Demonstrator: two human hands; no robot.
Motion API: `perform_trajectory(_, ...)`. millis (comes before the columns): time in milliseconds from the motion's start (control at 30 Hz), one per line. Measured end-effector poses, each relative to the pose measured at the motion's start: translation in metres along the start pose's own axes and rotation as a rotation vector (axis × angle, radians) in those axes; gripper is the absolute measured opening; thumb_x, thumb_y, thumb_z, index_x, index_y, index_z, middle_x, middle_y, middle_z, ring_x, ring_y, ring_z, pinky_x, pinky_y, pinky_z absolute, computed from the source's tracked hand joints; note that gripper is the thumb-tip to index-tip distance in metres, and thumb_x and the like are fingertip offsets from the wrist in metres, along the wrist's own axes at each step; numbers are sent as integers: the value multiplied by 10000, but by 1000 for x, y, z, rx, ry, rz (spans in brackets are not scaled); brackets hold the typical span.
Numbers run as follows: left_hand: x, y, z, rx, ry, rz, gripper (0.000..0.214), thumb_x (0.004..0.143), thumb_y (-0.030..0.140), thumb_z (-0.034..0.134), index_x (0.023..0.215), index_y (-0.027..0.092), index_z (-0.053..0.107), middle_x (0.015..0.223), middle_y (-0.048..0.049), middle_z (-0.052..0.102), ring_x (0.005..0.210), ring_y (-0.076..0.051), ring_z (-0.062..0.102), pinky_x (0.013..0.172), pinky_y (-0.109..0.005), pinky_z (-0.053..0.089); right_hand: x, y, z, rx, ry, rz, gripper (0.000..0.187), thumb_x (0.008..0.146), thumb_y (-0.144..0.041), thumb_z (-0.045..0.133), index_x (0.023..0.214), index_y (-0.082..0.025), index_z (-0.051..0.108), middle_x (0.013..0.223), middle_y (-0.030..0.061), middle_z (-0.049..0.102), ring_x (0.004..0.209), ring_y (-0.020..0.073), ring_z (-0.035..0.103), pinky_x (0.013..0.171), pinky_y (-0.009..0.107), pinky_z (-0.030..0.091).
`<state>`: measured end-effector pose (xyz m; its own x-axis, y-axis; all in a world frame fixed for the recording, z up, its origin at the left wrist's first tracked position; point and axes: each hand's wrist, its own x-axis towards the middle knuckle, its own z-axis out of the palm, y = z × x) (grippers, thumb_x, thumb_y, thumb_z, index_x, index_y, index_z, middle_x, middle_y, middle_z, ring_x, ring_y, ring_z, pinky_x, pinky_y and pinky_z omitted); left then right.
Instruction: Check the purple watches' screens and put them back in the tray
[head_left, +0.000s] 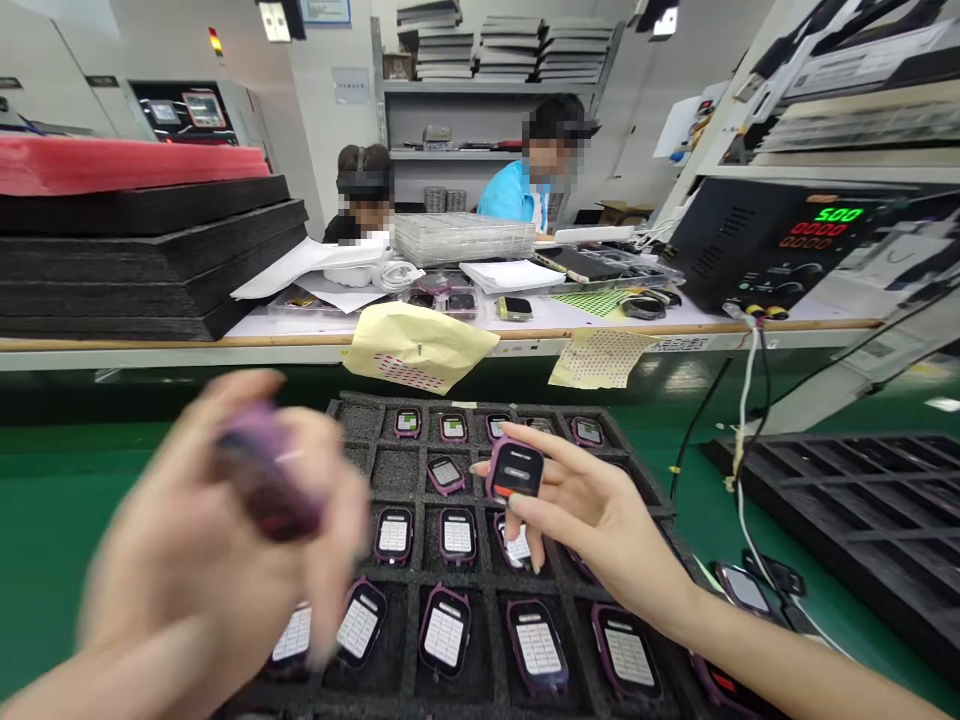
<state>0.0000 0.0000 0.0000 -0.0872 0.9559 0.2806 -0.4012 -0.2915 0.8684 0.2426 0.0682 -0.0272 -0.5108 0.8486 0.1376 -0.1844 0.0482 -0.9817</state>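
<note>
My right hand (592, 520) pinches a purple-cased smartwatch body (516, 470) by its edges; its lit screen shows a dark page with a red bar. On the left, my left hand (225, 530), smeared by motion, is wrapped round another purple smartwatch (266, 470). Both hands are above a black foam tray (394, 470) with square compartments. Several purple smartwatches lie in it, such as one (445, 630) with a white grid on its screen and one (407, 423) with green on its screen. My hands and forearms hide parts of the tray.
Behind the tray runs a workbench (525, 345) with yellow paper sheets (420, 345) hanging from its edge. Black foam blocks (112, 260) are stacked at left. A power supply (780, 240) stands at right, its cables dangling near a second foam tray (862, 530). Two people sit beyond.
</note>
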Motion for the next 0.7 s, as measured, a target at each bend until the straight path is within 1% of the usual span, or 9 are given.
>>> perform_trajectory(67,8,-15,13,-30,-117,-147,560,754,181,736,1248,272,487,1023,-64,606,850,-199,628,639,-264,568,2,9,-4,5,-51,11,499,847,-166,659,1313,-195,483,1004,97,655,662,155,630,500,225,548)
perform_trajectory(100,13,-26,18,-41,-198,-272,553,764,143,715,1252,248,475,1014,-69,604,866,-208,629,662,-282,573,2,11,-6,9,-76,11,504,843,-157,651,1317,-193,483,994,91,653,672,157,633,507,221,545)
perform_trajectory(133,17,-37,21,-43,-214,-343,510,785,128,685,1241,217,474,992,-71,605,853,-197,631,673,-281,573,2,13,-8,12,-96,10,505,839,-144,643,1316,-194,487,981,83,652,678,156,637,511,214,542)
perform_trajectory(200,24,-58,23,-36,-247,-402,472,800,111,657,1225,179,461,929,-64,606,808,-184,633,659,-287,576,2,16,-11,15,-111,11,499,829,-118,628,1305,-198,500,964,68,648,671,148,640,519,204,535)
perform_trajectory(267,25,-73,21,-25,-288,-412,456,808,112,647,1217,170,452,899,-56,599,792,-181,633,650,-297,580,2,17,-13,-1,-102,18,482,829,-115,622,1292,-196,513,949,63,651,651,138,634,528,205,533)
perform_trajectory(367,21,-83,16,-10,-320,-393,468,806,97,644,1219,192,447,929,-51,590,829,-181,628,699,-322,583,2,20,-13,-57,-51,17,420,848,-160,633,1257,-185,542,929,69,665,626,133,623,506,195,514)
perform_trajectory(467,17,-87,14,-34,-327,-356,499,782,53,647,1214,213,454,983,-52,593,876,-176,619,774,-334,571,5,23,-13,-109,12,6,312,862,-207,655,1167,-179,599,855,56,681,542,104,590,447,163,463)
perform_trajectory(567,16,-88,13,-58,-345,-332,464,808,62,611,1220,211,458,1021,-66,597,939,-191,605,838,-370,556,6,24,-13,-123,43,2,252,857,-229,674,1099,-176,632,823,50,689,483,86,553,406,153,430)
perform_trajectory(700,15,-86,11,-59,-355,-330,392,879,115,551,1245,206,441,1039,-80,599,988,-201,596,837,-373,562,4,20,-14,-136,14,19,288,871,-238,661,1153,-192,624,752,21,663,497,91,551,427,150,447)
